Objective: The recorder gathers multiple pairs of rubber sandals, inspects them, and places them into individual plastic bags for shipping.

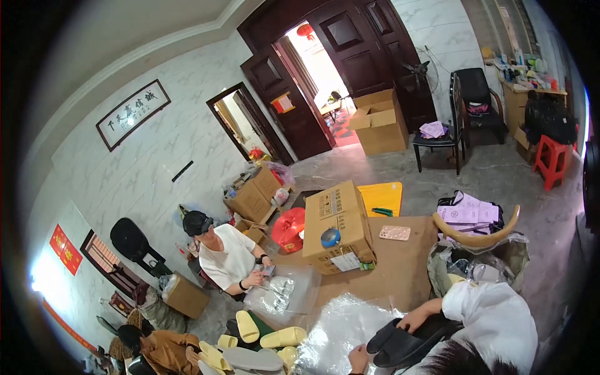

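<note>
Gripping black slippers (399, 351), my right hand (414, 320) curls closed, seemingly steadying them; clear plastic (332, 331) lies, likely for easy reach, beside my left hand (359, 359), whose hold I can't tell.

Daylight glares through the doorway (320, 65); rim falls black.

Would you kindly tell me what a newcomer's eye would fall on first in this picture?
Probably the big cardboard box on the brown table at centre, with the bright red round bundle just left of it. Next might come the pale yellow slippers heaped at the bottom, then the black slippers held by a person in white at lower right.
</note>
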`<action>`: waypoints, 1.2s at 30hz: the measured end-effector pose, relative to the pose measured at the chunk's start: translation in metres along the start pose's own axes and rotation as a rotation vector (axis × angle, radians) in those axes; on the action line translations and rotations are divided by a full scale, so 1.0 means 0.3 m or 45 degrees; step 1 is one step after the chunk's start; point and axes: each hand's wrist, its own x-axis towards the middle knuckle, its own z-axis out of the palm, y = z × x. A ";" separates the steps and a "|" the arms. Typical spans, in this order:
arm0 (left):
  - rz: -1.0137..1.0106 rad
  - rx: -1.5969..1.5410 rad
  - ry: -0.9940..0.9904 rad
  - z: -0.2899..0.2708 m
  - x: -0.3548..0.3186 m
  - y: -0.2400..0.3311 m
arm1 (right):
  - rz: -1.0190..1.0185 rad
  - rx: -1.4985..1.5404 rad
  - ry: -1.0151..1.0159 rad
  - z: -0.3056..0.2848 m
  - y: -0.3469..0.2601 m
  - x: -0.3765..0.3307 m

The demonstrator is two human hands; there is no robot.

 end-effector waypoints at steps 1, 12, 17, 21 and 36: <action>0.046 0.064 0.117 -0.047 -0.001 0.120 | 0.047 -0.056 -0.035 -0.014 -0.006 0.001; 0.365 0.553 0.074 -0.207 -0.107 0.500 | 0.099 -1.234 0.185 0.103 -0.211 0.018; 0.496 0.653 0.008 -0.216 -0.102 0.545 | 0.115 -1.252 0.635 0.208 -0.099 0.065; 0.702 0.745 0.154 -0.247 -0.063 0.574 | 0.022 -1.098 0.871 0.180 -0.188 0.101; 0.783 0.419 0.152 -0.258 -0.163 0.590 | 0.087 -1.041 0.973 0.220 -0.143 0.140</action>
